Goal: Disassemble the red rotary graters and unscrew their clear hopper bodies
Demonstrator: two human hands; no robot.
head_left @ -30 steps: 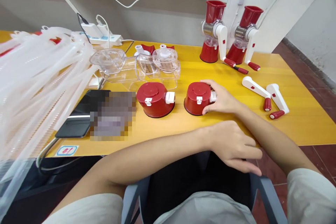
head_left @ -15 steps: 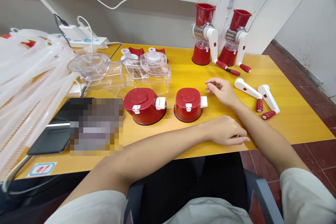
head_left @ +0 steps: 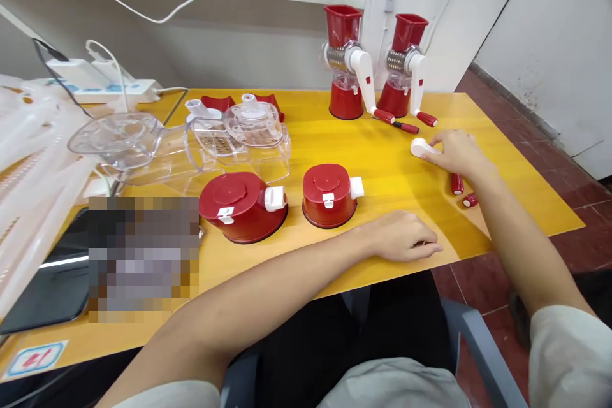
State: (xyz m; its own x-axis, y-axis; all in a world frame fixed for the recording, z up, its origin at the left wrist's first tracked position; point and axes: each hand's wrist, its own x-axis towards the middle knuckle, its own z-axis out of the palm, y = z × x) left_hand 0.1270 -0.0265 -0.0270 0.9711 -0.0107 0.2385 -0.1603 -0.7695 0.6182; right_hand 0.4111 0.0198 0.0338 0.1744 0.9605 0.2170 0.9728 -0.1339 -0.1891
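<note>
My right hand (head_left: 459, 154) reaches over two white crank handles at the right. Its thumb and fingers sit on either side of the white end of one crank handle (head_left: 421, 147), which lies on the table. That hand hides most of both cranks; the red grip of one (head_left: 457, 183) and the red grip of the other (head_left: 470, 199) show below it. Near the table's front edge rests my left hand (head_left: 404, 236), fingers loosely curled, with nothing visible in them. To its left stand a red grater base (head_left: 331, 188) and another red base (head_left: 239, 204), each with a white knob.
Two assembled rotary graters, one (head_left: 345, 64) beside the other (head_left: 404, 67), stand at the back. Clear plastic housings (head_left: 215, 140) lie left of centre. Further left are a plastic bag (head_left: 43, 166), a power strip (head_left: 115, 90) and a dark device (head_left: 52, 280).
My right hand has moved right, from beside the red base to the crank handles, and closed around one white end. My left hand stays in place. The view has shifted right.
</note>
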